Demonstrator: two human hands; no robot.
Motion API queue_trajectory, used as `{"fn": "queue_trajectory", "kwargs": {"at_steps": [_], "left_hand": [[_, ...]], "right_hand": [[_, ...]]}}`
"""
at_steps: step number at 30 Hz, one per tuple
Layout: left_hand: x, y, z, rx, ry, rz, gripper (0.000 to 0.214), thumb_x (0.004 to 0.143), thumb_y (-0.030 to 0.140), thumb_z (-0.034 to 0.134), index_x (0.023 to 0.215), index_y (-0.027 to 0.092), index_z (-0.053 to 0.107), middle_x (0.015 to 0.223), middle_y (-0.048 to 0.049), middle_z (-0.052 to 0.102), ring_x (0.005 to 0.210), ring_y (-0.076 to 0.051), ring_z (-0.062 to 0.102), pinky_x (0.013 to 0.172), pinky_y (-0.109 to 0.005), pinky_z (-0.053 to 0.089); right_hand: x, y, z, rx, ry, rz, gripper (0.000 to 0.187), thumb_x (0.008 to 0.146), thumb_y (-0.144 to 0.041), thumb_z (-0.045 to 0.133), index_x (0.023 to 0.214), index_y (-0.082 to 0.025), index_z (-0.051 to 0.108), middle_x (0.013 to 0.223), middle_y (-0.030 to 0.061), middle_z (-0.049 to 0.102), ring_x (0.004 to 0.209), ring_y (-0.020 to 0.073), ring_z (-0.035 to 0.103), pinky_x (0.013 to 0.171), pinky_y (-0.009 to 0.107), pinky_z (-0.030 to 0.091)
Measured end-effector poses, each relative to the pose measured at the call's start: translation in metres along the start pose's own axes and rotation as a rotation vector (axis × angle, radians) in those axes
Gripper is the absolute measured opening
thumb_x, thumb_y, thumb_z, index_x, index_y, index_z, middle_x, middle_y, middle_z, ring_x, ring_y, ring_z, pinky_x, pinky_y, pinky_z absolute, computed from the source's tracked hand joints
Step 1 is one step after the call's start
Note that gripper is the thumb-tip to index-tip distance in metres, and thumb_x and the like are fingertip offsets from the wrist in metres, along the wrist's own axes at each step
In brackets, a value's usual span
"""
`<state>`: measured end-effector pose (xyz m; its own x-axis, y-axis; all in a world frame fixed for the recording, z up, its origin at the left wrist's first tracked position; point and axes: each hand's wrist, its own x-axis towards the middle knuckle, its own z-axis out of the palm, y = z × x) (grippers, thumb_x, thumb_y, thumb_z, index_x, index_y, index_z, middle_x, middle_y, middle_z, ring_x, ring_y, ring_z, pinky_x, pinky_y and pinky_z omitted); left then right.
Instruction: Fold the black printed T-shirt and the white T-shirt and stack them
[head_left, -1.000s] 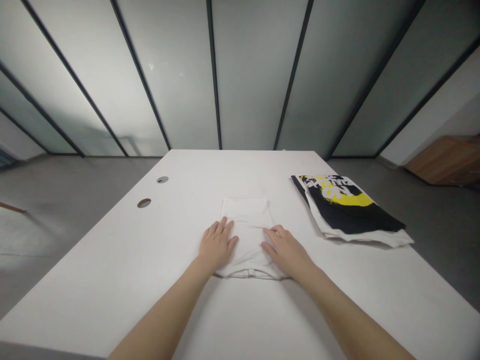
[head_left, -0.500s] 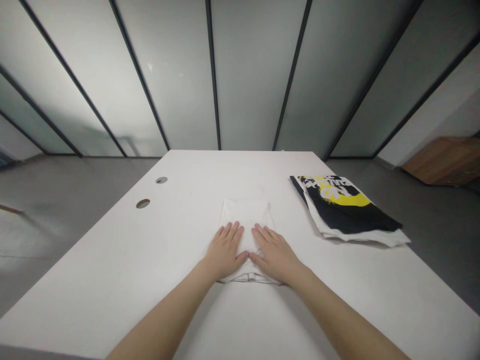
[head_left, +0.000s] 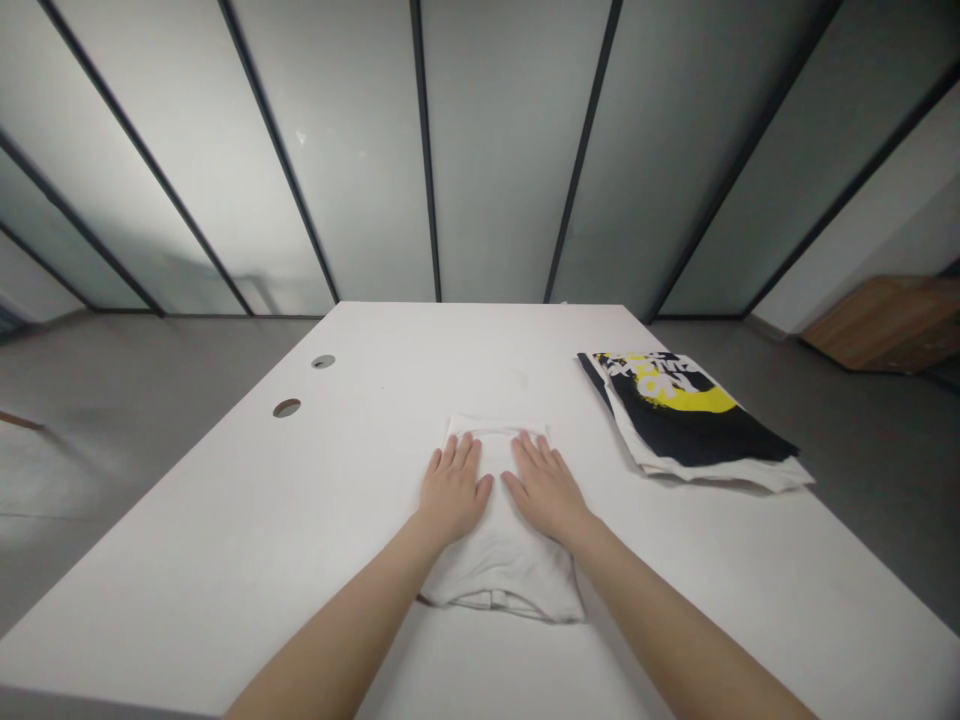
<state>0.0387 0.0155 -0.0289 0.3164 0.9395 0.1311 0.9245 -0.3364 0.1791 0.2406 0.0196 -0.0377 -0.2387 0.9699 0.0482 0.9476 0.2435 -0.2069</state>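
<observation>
A folded white garment (head_left: 499, 565), which looks like a T-shirt, lies on the white table in front of me. My left hand (head_left: 454, 488) rests flat on its left part, fingers stretched forward and thumb pointing inward. On the right part lies my right hand (head_left: 549, 488), palm down, its fingers spread a little. The two thumbs are close together without touching. Beyond my fingertips the garment's far edge shows, and its near edge, with layered folds, curves toward me. Both palms hide part of the cloth.
On the right of the white table (head_left: 247, 560) lies a stack of folded T-shirts (head_left: 697, 430), the top one black with yellow and white print. Two round cable holes (head_left: 286, 408) pierce the tabletop at left. Frosted glass panels (head_left: 495, 150) stand behind.
The white garment has shifted toward me, and its near edge now reaches lower in view. My hands lie closer to its far edge, with the thumbs slightly farther apart.
</observation>
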Motion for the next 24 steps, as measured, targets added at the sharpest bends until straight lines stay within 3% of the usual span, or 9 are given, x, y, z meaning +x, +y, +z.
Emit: {"fn": "queue_trajectory", "kwargs": {"at_steps": [6, 8, 11, 15, 18, 21, 24], "left_hand": [[0.006, -0.012, -0.001, -0.001, 0.054, -0.097, 0.065, 0.105, 0.049, 0.042, 0.162, 0.019, 0.042, 0.167, -0.0160, 0.044, 0.153, -0.042, 0.039, 0.122, -0.060, 0.033], [0.004, -0.011, -0.003, 0.021, 0.070, -0.086, 0.064, 0.104, 0.050, 0.046, 0.158, 0.018, 0.047, 0.164, -0.0163, 0.048, 0.150, -0.043, 0.043, 0.121, -0.061, 0.034], [-0.001, -0.007, -0.011, 0.047, 0.124, -0.081, 0.056, 0.103, 0.050, 0.048, 0.147, 0.017, 0.058, 0.155, -0.0178, 0.057, 0.136, -0.042, 0.054, 0.115, -0.061, 0.039], [-0.003, -0.002, -0.030, 0.072, 0.173, -0.129, 0.044, 0.105, 0.049, 0.046, 0.107, 0.017, 0.076, 0.113, -0.0168, 0.074, 0.108, -0.034, 0.063, 0.097, -0.051, 0.049], [-0.003, 0.001, -0.042, 0.085, 0.144, -0.157, 0.048, 0.107, 0.046, 0.045, 0.085, 0.018, 0.077, 0.094, -0.0155, 0.072, 0.102, -0.033, 0.062, 0.089, -0.048, 0.049], [-0.004, 0.005, -0.045, 0.032, 0.134, -0.076, 0.040, 0.106, 0.038, 0.045, 0.090, 0.020, 0.078, 0.099, -0.0137, 0.072, 0.104, -0.031, 0.063, 0.090, -0.047, 0.050], [-0.004, 0.008, -0.031, -0.065, 0.104, 0.084, 0.035, 0.105, 0.023, 0.042, 0.121, 0.020, 0.073, 0.124, -0.0123, 0.073, 0.122, -0.028, 0.062, 0.105, -0.044, 0.048]], "right_hand": [[0.011, 0.034, -0.003, -0.010, 0.124, 0.251, 0.064, 0.107, -0.039, 0.035, 0.165, -0.012, 0.037, 0.172, 0.0212, 0.032, 0.159, 0.0457, 0.023, 0.124, 0.066, 0.021], [0.009, 0.031, -0.005, -0.015, 0.165, 0.204, 0.063, 0.106, -0.036, 0.036, 0.165, -0.012, 0.037, 0.175, 0.0194, 0.025, 0.161, 0.0467, 0.015, 0.124, 0.068, 0.020], [0.003, 0.016, -0.011, -0.014, 0.107, -0.050, 0.062, 0.106, -0.036, 0.039, 0.164, -0.014, 0.039, 0.177, 0.0142, 0.021, 0.163, 0.0420, 0.012, 0.127, 0.062, 0.018], [-0.005, -0.006, -0.026, 0.027, -0.021, -0.222, 0.052, 0.107, -0.040, 0.045, 0.153, -0.017, 0.054, 0.165, 0.0148, 0.046, 0.150, 0.0343, 0.042, 0.122, 0.051, 0.033], [-0.009, -0.015, -0.040, 0.060, -0.011, -0.237, 0.039, 0.110, -0.040, 0.043, 0.121, -0.020, 0.073, 0.129, 0.0129, 0.072, 0.118, 0.0284, 0.063, 0.104, 0.044, 0.047], [-0.013, -0.021, -0.043, 0.111, 0.097, -0.240, 0.039, 0.110, -0.034, 0.041, 0.100, -0.019, 0.075, 0.107, 0.0121, 0.074, 0.105, 0.0269, 0.064, 0.098, 0.043, 0.048], [-0.016, -0.029, -0.031, 0.205, 0.153, -0.312, 0.036, 0.109, -0.027, 0.040, 0.121, -0.018, 0.072, 0.127, 0.0138, 0.072, 0.121, 0.0258, 0.062, 0.107, 0.042, 0.046]]}}
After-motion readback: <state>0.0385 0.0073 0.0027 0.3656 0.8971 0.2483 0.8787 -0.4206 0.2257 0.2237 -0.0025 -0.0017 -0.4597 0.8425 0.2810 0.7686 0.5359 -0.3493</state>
